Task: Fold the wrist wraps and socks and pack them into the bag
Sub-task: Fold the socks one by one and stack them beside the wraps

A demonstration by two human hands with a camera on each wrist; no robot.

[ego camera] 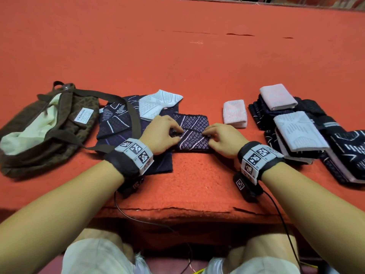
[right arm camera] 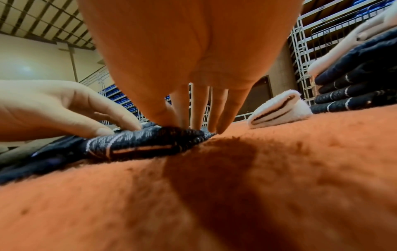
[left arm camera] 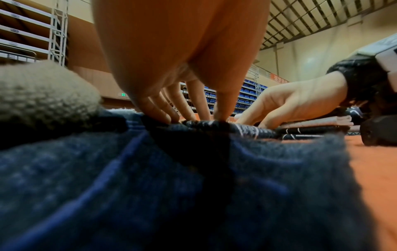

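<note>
**2 hands on a dark wrap**

The left hand (ego camera: pixel 161 131) and right hand (ego camera: pixel 222 139) pinch the folded dark patterned wrap (ego camera: pixel 194 133) with curled fingertips, on the orange carpet (ego camera: pixel 197 175). The brown bag (ego camera: pixel 45 127) (mouth open) lies well left; folded stacks (ego camera: pixel 300 131) sit right.

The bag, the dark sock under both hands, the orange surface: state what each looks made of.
Bag: brown, fuzzy, fleece-like cloth with a faint spotted print, woven webbing straps, smooth pale lining; likely synthetic.
Dark sock: navy knit, matte, with pale lines and dots worked into it.
Orange surface: napped carpet or felt, fibres matted, front edge cracked.
</note>
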